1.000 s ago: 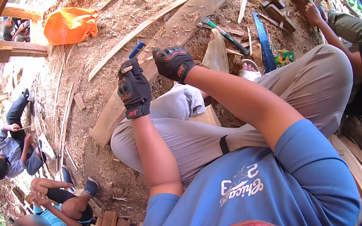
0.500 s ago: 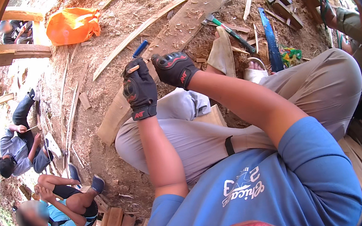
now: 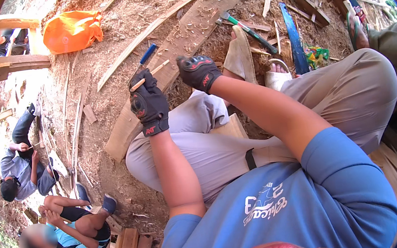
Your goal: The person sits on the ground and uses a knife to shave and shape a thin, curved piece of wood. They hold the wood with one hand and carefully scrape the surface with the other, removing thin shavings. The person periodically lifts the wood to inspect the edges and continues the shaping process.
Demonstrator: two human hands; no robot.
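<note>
In black padded gloves, both my hands are raised over a wide, flat plank [image 3: 129,128] strewn with curled shavings. My left hand [image 3: 149,103] is closed round a thin wooden stick [image 3: 160,67], whose two ends poke out either side of the fingers. Just right of the stick's tip, and apart from it, is my right hand [image 3: 200,72]. Its fingers are curled in; whatever they hold, if anything, is hidden. A blue-handled tool [image 3: 148,54] lies beyond my left hand. A hammer [image 3: 249,32] with a green and black handle lies beyond my right.
A long blue strip-shaped tool [image 3: 294,38] and a green packet [image 3: 317,55] lie to the right. Wooden blocks [image 3: 311,6] stand farther back. An orange bag [image 3: 72,31] sits at the far left. Co-workers [image 3: 75,235] sit along the left; another person's leg [image 3: 388,41] is at the right.
My right hand has moved right, away from my left, and the stick's far end now shows. My left hand has shifted slightly left. The view has shifted a little.
</note>
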